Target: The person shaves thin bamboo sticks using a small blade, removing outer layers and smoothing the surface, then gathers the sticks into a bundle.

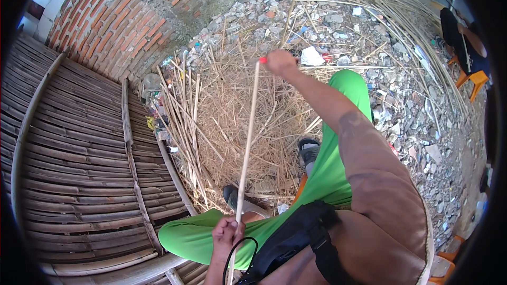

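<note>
A long, pale bamboo strip (247,153) runs up from my lap to beyond my knees. Near its lower end my left hand (226,233) is closed round it, thumb on top, beside my green-clad left leg. My right arm is stretched far forward. At the strip's upper end my right hand (281,63) is closed, with a small red thing (263,60) showing at its fingertips against the strip. What kind of thing this is, I cannot make out. Under the strip lies a heap of straw-coloured shavings (237,105).
A slatted bamboo platform (84,179) fills the left side, with a brick wall (127,26) behind it. Split strips (182,121) lie beside the shavings. Stony rubble (406,121) covers the right ground. Another person (465,42) sits near an orange stool (477,80) at far right.
</note>
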Tool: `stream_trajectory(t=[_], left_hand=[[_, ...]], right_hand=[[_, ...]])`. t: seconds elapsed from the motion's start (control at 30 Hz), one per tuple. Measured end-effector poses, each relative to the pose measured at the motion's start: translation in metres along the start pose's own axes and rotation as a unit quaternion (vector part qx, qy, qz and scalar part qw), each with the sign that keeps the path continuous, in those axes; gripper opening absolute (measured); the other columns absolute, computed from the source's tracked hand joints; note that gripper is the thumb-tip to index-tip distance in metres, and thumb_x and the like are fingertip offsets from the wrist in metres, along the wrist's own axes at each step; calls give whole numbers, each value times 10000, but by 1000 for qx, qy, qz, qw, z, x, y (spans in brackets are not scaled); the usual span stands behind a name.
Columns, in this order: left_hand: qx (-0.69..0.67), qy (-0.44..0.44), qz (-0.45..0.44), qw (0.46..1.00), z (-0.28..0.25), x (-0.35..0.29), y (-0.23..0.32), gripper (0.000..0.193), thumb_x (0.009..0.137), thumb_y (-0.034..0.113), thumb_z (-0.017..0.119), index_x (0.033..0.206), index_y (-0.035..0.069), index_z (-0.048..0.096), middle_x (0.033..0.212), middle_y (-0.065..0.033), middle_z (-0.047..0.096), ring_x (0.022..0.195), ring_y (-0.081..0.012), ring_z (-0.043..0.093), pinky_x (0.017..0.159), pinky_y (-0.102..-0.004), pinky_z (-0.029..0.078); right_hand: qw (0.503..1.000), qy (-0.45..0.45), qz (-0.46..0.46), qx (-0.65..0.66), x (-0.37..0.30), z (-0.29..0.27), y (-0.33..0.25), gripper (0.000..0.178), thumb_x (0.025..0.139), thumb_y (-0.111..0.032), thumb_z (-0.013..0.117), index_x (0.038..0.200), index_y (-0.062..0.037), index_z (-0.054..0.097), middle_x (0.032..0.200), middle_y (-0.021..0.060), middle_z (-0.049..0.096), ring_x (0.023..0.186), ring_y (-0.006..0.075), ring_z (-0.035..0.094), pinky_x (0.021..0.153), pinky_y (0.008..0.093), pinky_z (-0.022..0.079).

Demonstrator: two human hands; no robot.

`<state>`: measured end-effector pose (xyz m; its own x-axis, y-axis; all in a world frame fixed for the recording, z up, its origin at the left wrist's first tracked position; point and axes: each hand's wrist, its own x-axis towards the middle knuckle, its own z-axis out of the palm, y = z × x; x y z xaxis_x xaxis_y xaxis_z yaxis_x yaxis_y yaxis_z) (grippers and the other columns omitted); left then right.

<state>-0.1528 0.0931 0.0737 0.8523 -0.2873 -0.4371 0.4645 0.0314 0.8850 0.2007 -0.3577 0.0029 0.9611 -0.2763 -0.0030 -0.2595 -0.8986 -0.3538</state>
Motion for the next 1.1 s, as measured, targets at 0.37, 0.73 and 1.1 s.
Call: stream_trajectory(t=[0.37,0.73,1.1], left_hand=[[12,95,56,994,36,57,21,96,1046,99,487,1033,47,567,794,-45,620,465,-78,464,400,-212,340],[8,58,149,987,91,83,49,131,1057,92,497,996,22,589,776,-31,614,458,-58,456,389,-209,334],[19,42,193,980,107,60,32,128,1053,82,503,981,31,595,778,-34,622,452,-53,463,384,-208,331]], right_hand=[[988,48,-133,63,-72,-52,-45,296,941,-319,572,931,-68,728,872,190,719,820,358,714,763,506,571],[959,-23,-280,43,-177,-46,-85,247,875,-294,632,839,-60,702,767,164,700,733,356,700,661,483,558],[946,51,-319,13,-203,-55,-69,202,825,-252,635,787,-67,709,769,172,703,737,359,705,664,480,561]])
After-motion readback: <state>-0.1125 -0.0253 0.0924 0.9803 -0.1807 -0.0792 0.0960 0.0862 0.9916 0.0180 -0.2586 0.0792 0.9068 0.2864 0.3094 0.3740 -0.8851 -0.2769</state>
